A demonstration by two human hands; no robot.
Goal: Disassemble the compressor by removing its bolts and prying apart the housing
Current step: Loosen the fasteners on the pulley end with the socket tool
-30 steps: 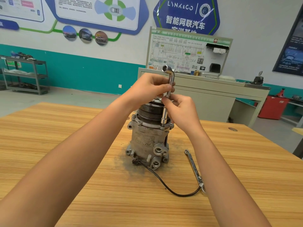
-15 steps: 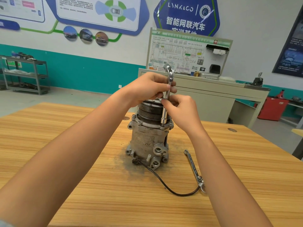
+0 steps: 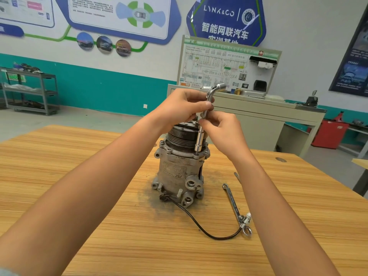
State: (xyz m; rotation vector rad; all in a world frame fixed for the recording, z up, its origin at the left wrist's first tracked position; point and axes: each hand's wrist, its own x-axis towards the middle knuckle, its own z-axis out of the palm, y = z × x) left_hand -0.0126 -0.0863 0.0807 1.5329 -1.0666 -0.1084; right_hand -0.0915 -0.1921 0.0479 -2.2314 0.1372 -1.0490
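A grey metal compressor (image 3: 176, 172) stands upright on the wooden table (image 3: 99, 196), its black pulley on top. An L-shaped socket wrench (image 3: 201, 140) stands nearly upright, its lower socket on a bolt at the front right of the housing flange. My left hand (image 3: 183, 108) pinches the wrench shaft just below the bend. My right hand (image 3: 221, 130) holds the shaft lower down with its fingertips. The wrench's short upper arm points to the right.
A ring spanner (image 3: 235, 206) lies on the table right of the compressor. A black cable (image 3: 199, 226) runs from the compressor base to a small connector by the spanner's near end. Dark grime surrounds the base. A training cabinet (image 3: 258, 120) stands behind the table.
The wrench has turned: its bent upper arm swung from pointing left to pointing right. Both hands stayed on the shaft.
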